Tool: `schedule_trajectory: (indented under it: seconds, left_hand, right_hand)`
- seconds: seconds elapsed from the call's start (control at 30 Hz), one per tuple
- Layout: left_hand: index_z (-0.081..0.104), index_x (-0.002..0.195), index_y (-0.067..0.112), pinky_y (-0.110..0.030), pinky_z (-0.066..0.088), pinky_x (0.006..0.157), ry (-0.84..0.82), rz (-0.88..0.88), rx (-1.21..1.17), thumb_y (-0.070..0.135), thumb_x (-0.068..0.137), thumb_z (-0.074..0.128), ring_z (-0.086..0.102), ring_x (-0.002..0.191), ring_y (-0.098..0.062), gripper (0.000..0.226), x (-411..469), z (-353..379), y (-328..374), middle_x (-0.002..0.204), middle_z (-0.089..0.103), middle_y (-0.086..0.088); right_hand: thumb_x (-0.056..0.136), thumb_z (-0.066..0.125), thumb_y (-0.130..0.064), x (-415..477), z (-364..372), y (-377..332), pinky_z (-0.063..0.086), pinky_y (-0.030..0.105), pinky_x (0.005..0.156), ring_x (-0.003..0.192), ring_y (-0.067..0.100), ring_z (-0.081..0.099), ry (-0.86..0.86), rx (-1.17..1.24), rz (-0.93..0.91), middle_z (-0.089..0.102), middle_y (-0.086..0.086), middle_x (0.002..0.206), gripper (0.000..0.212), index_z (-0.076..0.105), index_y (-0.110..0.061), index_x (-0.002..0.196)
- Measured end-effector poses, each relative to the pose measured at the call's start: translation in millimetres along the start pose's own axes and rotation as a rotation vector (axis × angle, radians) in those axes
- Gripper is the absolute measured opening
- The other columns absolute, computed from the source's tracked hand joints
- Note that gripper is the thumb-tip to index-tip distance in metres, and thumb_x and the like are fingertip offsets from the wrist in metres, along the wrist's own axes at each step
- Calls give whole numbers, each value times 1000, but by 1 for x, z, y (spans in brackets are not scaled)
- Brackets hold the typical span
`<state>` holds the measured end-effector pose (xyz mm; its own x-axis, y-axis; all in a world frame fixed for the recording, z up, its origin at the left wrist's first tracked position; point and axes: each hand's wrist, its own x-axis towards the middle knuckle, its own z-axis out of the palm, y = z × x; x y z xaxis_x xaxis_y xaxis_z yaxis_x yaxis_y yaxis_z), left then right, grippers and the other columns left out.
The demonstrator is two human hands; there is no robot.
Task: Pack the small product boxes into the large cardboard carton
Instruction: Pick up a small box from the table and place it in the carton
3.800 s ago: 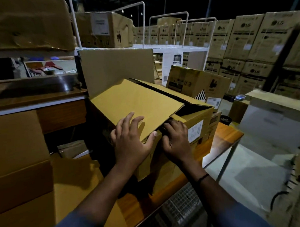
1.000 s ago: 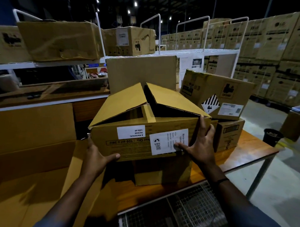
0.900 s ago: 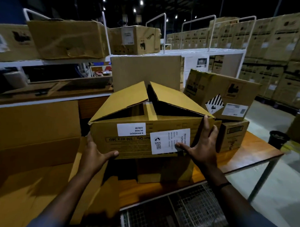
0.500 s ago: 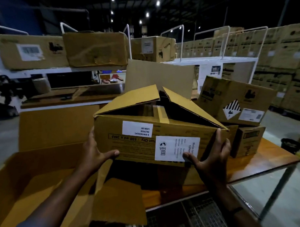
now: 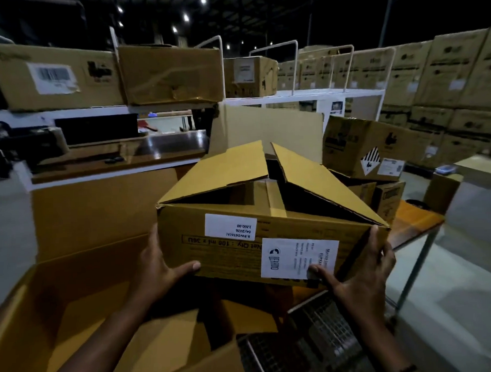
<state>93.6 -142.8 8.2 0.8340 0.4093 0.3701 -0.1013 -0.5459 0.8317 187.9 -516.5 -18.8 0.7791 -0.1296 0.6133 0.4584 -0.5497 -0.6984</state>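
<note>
I hold a brown product box (image 5: 241, 250) with white labels and half-open top flaps in the air between both hands. My left hand (image 5: 155, 272) grips its left end, thumb on the front face. My right hand (image 5: 364, 270) grips its right end, thumb on the lower label. The box hangs just right of the large open cardboard carton (image 5: 84, 316), whose inside shows at the lower left.
A wooden table (image 5: 415, 221) at the right carries more brown boxes, one with a hazard diamond (image 5: 362, 148). A wire basket (image 5: 314, 345) sits below my hands. White shelving (image 5: 305, 94) with boxes stands behind. Stacked cartons (image 5: 444, 81) fill the far right.
I lifted the box off the table and carried it left toward the open carton. Both hands kept their hold on its ends.
</note>
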Motion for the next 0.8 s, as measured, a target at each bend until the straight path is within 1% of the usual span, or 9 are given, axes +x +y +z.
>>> schedule_trajectory:
  seconds: [0.07,0.13,0.23,0.37,0.43,0.47,0.57,0.7,0.8]
  left_hand:
    - [15,163,31,-55,46,110,10,-37,15,56,53,97,49,140,-26,139,-12,-11,-10,156,47,-5]
    - [18,162,29,-54,46,110,33,-33,24,46,53,96,51,138,-26,135,-25,-19,-18,154,49,-5]
    - [21,157,38,-50,47,109,72,-29,12,41,54,97,54,133,-22,128,-49,-36,-24,145,53,6]
    - [24,145,58,-48,50,105,128,-13,6,55,52,99,55,129,-18,119,-75,-72,-21,135,53,21]
    - [27,142,60,-45,49,105,167,-2,35,49,53,100,55,127,-12,115,-93,-93,-17,132,49,32]
    - [27,146,57,-46,49,106,191,-7,40,41,55,99,54,128,-11,117,-104,-104,-16,134,49,31]
    - [29,157,36,-47,50,105,271,-37,66,23,59,98,54,129,-16,121,-146,-132,-7,143,54,8]
    - [31,133,58,-35,50,88,378,-91,204,25,61,98,59,111,-16,104,-203,-170,4,131,57,7]
    - [28,137,56,-38,53,90,412,-187,240,26,63,98,60,109,-19,107,-232,-195,-13,131,57,5]
  right_hand:
    - [57,88,-53,-12,0,-10,43,69,104,150,44,23,-6,-13,-2,7,14,167,136,3,-47,162]
    - [57,89,-55,-19,-1,-22,43,70,103,152,45,20,-30,-46,-15,6,14,168,137,3,-44,163]
    - [59,89,-55,-29,-1,-38,42,67,104,153,42,18,-44,-31,-63,7,16,168,135,6,-41,164]
    - [60,89,-55,-42,6,-59,40,68,105,152,42,17,-78,0,-88,9,19,167,133,9,-35,165]
    - [59,89,-54,-52,11,-73,39,65,105,152,40,16,-120,43,-80,7,19,168,134,9,-36,165]
    - [59,88,-56,-58,15,-80,38,62,105,153,40,16,-143,70,-83,6,19,168,133,10,-35,165]
    - [59,87,-58,-78,25,-98,38,57,106,153,40,18,-214,146,-118,5,17,169,133,9,-37,165]
    - [62,90,-57,-106,41,-120,45,50,100,151,36,22,-302,216,-160,6,12,169,133,8,-36,165]
    - [65,84,-62,-126,59,-134,36,44,104,152,36,20,-366,250,-191,8,15,168,129,9,-30,166]
